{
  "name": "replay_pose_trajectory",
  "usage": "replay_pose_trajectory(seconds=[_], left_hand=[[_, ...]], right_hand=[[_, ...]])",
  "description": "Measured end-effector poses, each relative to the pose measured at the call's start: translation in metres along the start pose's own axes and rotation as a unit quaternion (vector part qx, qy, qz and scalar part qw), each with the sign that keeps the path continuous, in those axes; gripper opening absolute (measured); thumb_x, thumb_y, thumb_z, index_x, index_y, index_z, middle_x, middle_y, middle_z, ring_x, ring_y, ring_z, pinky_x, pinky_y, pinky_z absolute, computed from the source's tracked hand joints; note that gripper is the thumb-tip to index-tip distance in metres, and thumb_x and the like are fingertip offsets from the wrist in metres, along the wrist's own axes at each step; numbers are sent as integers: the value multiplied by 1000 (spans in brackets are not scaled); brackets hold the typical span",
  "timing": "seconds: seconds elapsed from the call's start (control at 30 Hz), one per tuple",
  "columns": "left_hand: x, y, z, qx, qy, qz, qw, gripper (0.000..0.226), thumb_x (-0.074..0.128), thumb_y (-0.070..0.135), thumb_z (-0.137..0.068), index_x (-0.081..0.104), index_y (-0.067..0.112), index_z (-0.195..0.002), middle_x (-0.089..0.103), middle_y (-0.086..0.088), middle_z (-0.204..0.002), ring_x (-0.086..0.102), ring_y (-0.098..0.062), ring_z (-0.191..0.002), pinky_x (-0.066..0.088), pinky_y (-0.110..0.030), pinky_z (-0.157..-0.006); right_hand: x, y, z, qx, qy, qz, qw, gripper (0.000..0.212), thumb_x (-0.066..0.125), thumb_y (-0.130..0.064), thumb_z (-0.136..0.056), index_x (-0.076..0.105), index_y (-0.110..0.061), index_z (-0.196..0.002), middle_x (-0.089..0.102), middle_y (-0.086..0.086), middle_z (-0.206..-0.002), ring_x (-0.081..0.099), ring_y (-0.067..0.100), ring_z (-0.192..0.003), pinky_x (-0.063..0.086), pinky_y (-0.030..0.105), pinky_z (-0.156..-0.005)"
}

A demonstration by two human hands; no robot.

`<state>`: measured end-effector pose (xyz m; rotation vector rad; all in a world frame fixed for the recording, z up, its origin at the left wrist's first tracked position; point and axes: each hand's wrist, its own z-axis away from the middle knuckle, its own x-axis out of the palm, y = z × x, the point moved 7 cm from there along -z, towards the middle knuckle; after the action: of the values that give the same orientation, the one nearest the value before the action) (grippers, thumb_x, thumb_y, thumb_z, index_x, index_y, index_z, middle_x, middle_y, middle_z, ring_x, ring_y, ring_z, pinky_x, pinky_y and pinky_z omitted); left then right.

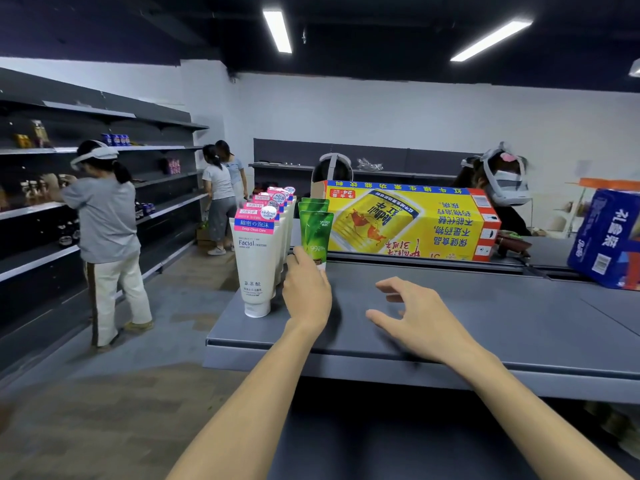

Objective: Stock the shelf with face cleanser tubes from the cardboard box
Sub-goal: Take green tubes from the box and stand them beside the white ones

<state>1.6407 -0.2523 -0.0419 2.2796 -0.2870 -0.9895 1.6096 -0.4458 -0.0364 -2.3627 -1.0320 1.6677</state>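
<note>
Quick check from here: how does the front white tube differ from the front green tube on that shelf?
The white tube is taller and wider than the green tube. The white tube carries a pink and blue header reading Facial cleanser; the green tube has a leaf print. The white tube stands free, while the left hand touches the green tube's base. Both stand cap-down on the grey shelf, each heading a row.

Green tube [316, 230] — yellow box [408, 221]

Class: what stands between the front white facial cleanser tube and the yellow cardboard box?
Head view: the green tubes, the front one held by the left hand.
</note>
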Motion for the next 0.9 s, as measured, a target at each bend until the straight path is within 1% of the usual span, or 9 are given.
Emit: replay_pose_trajectory(seconds=[0.1, 0.2, 0.37, 0.43, 0.53, 0.7, 0.9], left_hand=[[6, -1, -7, 0, 3, -12, 1000, 40, 57, 20, -97, 39, 4, -129, 54, -15, -119, 63, -34, -104, 52, -37, -76], [11, -4, -12, -2, 3, -6, 1000, 39, 56, 21, -98, 39, 4, -128, 54, -15, -120, 62, -35, -105, 50, -36, -77], [15, -4, -17, 5, 7, -8, 1000, 37, 57, 21, -98, 40, 4, -126, 55, -16, -119, 62, -35, -104, 49, -35, -76], [16, -4, -19, 7, 8, -3, 1000, 37, 57, 20, -98, 40, 3, -126, 55, -17, -119, 62, -35, -105, 50, -35, -77], [17, -6, -22, 6, 6, -1, 1000, 36, 56, 20, -98, 40, 3, -125, 55, -18, -119, 62, -36, -105, 50, -37, -77], [20, -8, -24, 8, 10, 6, 1000, 38, 58, 19, -97, 40, 3, -126, 56, -18, -117, 62, -37, -103, 51, -38, -77], [22, -9, -29, 4, 10, 15, 1000, 39, 59, 18, -97, 40, 3, -126, 56, -17, -115, 63, -38, -103, 51, -41, -77]], right_hand=[[-1, 6, 1, 9, -2, 6, 1000, 54, 68, -47, -86, 52, -26, -134, 59, -10, -133, 57, 6, -119, 46, 28, -102], [1, 11, 2, 18, -8, 21, 1000, 55, 68, -46, -86, 51, -26, -134, 59, -8, -134, 57, 8, -120, 46, 29, -102], [3, 12, -5, 22, -17, 102, 994, 59, 62, -48, -89, 43, -24, -140, 55, -4, -139, 53, 18, -127, 46, 39, -103], [3, 11, -8, 22, -17, 129, 991, 60, 60, -48, -90, 40, -25, -142, 54, -3, -139, 53, 21, -126, 46, 41, -102], [5, 9, -11, 22, -15, 151, 988, 61, 58, -48, -91, 38, -25, -144, 53, -3, -140, 53, 22, -127, 47, 40, -99], [10, 6, -12, 15, -17, 154, 988, 60, 58, -49, -91, 39, -26, -143, 54, -4, -138, 54, 20, -125, 46, 38, -97], [10, 7, -14, 17, -15, 141, 990, 59, 59, -49, -90, 40, -26, -141, 54, -4, -138, 53, 19, -126, 47, 39, -100]])
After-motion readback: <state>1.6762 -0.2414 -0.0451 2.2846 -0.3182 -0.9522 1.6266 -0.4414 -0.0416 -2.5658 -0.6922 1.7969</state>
